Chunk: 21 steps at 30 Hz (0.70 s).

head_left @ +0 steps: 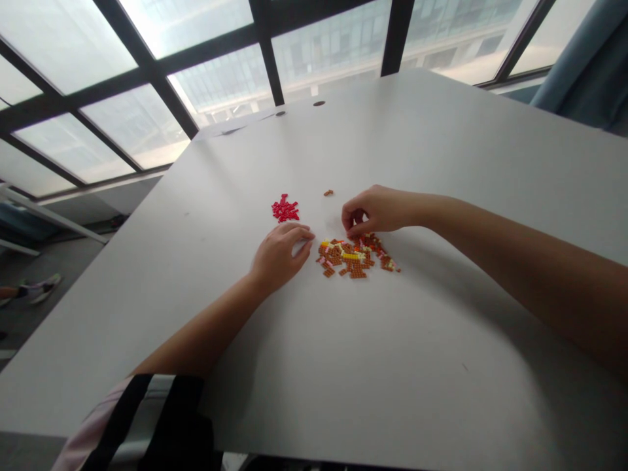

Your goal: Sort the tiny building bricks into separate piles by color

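**Two bare hands working at a heap of tiny plastic bricks**

The person is leaning over a large pale grey table (441, 366), and both hands are meeting at a loose heap of small brown, orange, yellow and pink plastic building bricks (354, 256) lying near the middle of it. The right hand (375, 209) is curling over the far edge of the heap, thumb and forefinger pinching together at a piece (too small to tell whether the piece is actually between them). The left hand (280, 255) is resting flat on the table just beside the heap, fingers relaxed and gripping nothing.

A separate little pile of red bricks (285, 209) is sitting beyond the left hand, apart from the main heap, and a lone brown piece (328, 192) is lying farther off toward the windows (147, 118).

By their look, the bricks are very light, rigid and smooth, so they are likely sliding or scattering at a nudge rather than breaking. A fingertip pinch across a brick's two opposite side faces seems the surest hold; pressing down from above would probably just skid it along the slick tabletop.
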Motion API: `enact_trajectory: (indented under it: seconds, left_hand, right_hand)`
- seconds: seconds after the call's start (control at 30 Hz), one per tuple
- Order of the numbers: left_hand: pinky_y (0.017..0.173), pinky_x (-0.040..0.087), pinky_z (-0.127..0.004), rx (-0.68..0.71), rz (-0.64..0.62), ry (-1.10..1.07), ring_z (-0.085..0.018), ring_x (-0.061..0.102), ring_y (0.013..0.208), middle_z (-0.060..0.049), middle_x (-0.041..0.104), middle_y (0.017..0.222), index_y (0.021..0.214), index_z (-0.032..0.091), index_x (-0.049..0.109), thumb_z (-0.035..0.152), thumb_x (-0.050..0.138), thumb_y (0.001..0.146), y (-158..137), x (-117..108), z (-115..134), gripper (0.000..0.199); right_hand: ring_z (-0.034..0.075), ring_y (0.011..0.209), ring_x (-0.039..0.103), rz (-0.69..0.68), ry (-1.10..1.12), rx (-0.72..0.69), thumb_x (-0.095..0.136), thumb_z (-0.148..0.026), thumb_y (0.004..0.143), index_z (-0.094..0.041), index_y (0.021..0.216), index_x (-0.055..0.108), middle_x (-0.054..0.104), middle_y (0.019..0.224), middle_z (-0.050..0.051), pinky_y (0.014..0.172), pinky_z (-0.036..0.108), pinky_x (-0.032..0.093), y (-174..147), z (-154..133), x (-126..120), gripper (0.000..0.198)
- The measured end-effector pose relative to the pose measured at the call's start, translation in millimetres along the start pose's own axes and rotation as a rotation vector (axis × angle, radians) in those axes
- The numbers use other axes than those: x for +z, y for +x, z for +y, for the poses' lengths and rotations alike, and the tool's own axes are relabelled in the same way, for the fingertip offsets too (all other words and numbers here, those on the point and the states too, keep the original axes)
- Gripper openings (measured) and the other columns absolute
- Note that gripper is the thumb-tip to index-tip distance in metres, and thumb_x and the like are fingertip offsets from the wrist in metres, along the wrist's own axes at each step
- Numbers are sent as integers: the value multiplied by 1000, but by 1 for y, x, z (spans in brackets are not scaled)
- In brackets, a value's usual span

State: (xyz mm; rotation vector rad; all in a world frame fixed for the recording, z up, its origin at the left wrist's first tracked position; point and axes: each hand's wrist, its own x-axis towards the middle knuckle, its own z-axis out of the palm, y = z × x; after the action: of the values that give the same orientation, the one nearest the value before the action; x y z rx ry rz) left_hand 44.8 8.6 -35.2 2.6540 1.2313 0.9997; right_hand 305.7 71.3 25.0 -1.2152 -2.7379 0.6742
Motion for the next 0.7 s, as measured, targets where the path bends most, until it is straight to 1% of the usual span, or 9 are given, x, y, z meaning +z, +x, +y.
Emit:
enact_trajectory:
  seconds: [0.1,0.27,0.37,0.5,0.7]
  left_hand:
    - [101,58,-41,-2,-7,1,-22,73,107,-9,78,111,99,20,73,14,64,94,0,0,0,12]
    - [99,59,-41,16,7,-3,-23,73,105,-10,78,109,99,18,73,14,64,94,1,0,1,11]
    - [99,59,-41,17,12,4,-24,73,105,-10,78,110,99,18,73,14,64,93,1,0,1,12]
    - [99,59,-40,18,7,13,-23,73,105,-10,78,110,100,18,73,14,64,93,0,0,1,12]
    - [100,59,-41,0,-5,10,-23,72,106,-9,78,110,99,19,73,15,63,94,0,-1,2,11]
  right_hand:
    - [19,76,69,-1,17,-4,70,-31,77,-24,86,80,77,81,2,70,31,50,-1,-1,0,14]
    - [19,75,70,-1,12,-31,65,-28,79,-26,101,83,80,84,2,72,31,53,2,4,1,29]
    - [19,75,71,-15,-10,-61,63,-31,81,-27,100,84,82,87,2,73,32,53,4,7,2,29]
    - [20,82,73,-1,5,-82,60,-31,84,-27,102,84,83,95,2,80,34,55,5,6,2,30]
    - [20,86,73,-65,54,-95,67,-28,80,-27,104,84,82,95,2,79,32,57,1,1,-2,29]
